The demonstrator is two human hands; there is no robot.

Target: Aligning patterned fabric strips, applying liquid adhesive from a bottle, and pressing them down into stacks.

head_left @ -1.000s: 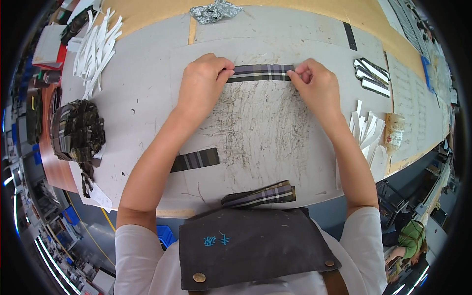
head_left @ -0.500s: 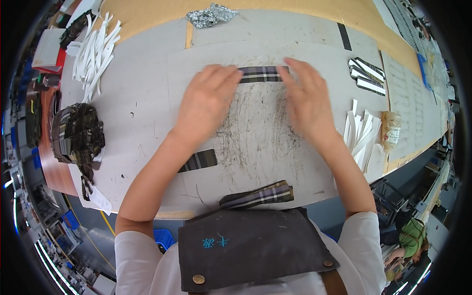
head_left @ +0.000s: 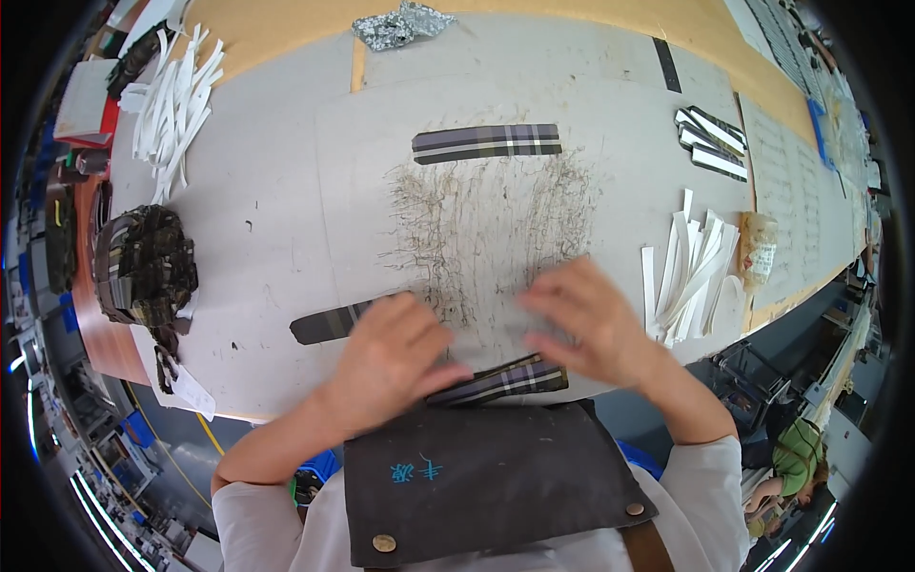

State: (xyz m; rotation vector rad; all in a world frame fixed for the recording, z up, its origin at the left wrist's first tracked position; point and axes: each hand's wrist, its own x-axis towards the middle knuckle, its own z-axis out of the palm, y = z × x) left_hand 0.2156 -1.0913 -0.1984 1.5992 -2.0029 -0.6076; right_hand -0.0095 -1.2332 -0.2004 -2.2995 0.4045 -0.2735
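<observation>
A plaid fabric strip [head_left: 486,143] in purple, black and white lies flat at the far middle of the table, with neither hand on it. My left hand [head_left: 396,357] is over the near part of the table, its thumb apart from the bent fingers and nothing visible between them. It covers the right end of a dark plaid strip [head_left: 324,325]. Several folded plaid strips [head_left: 515,379] lie at the near edge, between and just below my hands. My right hand [head_left: 600,324] hovers above their right end, fingers apart and empty. Both hands' fingertips are blurred.
White strips lie in a bundle [head_left: 176,110] at far left and a pile [head_left: 696,276] at right, beside a bottle [head_left: 759,248]. Plaid pieces with white strips [head_left: 712,143] are behind that. A dark plaid fabric bundle [head_left: 143,262] sits at left, crumpled foil [head_left: 402,27] at the back.
Both hands have left the far plaid strip and come back toward the near table edge. That strip now lies uncovered. My left hand now covers part of the dark strip.
</observation>
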